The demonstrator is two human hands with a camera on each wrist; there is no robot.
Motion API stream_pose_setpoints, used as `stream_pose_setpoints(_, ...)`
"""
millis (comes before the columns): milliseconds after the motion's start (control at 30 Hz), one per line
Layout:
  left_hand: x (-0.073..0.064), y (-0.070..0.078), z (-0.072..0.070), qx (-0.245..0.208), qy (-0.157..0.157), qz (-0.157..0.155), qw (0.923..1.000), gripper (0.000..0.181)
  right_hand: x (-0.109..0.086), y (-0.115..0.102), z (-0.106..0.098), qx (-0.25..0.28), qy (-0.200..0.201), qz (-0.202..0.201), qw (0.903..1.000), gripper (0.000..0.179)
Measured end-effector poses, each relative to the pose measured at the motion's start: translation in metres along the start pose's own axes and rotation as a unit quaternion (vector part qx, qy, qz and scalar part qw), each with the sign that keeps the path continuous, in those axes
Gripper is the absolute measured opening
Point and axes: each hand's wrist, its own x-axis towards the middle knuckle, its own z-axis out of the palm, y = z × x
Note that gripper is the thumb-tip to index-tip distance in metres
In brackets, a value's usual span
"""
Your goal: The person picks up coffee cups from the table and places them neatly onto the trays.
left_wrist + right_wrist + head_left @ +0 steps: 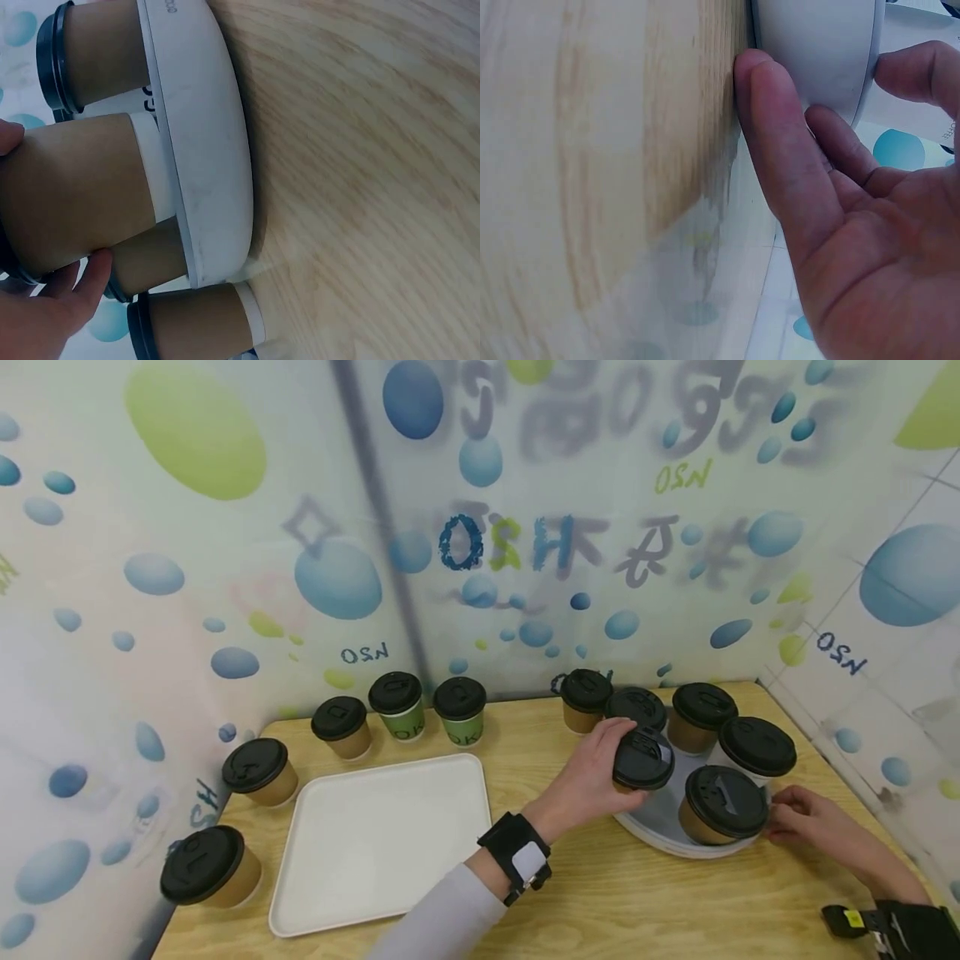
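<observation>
My left hand [592,777] grips a brown paper cup [82,187] with a black lid [643,758], over the left part of a round pale turntable [652,827]. Whether the cup's base touches the turntable, I cannot tell. On the turntable stand other lidded cups: a brown cup [701,827] at the front, a white cup [753,752] at the right, and further cups behind. At the right edge, my right hand [810,818] holds the turntable's side [821,52], thumb at the rim and fingers along the wall.
A white rectangular tray [382,843] lies to the left. Around it stand brown lidded cups [258,772] and two green lidded cups [461,710]. Another brown cup [585,700] stands on the wooden table [600,893] behind the turntable. A patterned wall [525,485] borders the back.
</observation>
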Motion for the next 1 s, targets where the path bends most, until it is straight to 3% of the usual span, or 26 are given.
stream_pose_setpoints(433, 0.002, -0.007, 0.017, -0.002, -0.033, -0.042, 0.9986, 0.084, -0.004, -0.001, 0.002, 0.004, -0.011, -0.013, 0.9998, 0.042)
stream_pose_setpoints(667, 0.0, -0.008, 0.02, 0.01, -0.035, -0.032, 0.9988, 0.086, -0.004, 0.0, 0.005, -0.003, -0.008, -0.017, 0.9998, 0.043)
stream_pose_setpoints(800, -0.004, -0.01, 0.017, 0.016, -0.045, -0.036, 0.9982, 0.098, -0.003, 0.0, 0.004, -0.006, -0.002, -0.008, 0.9999, 0.044)
stream_pose_setpoints(900, -0.012, -0.012, 0.013, -0.003, -0.048, -0.055, 0.9973, 0.106, -0.002, 0.001, 0.003, -0.008, 0.003, -0.004, 1.0, 0.047)
stream_pose_setpoints(1000, -0.024, -0.013, 0.01, -0.048, -0.036, -0.096, 0.9936, 0.099, -0.003, 0.004, 0.002, -0.002, 0.015, -0.011, 0.9998, 0.053)
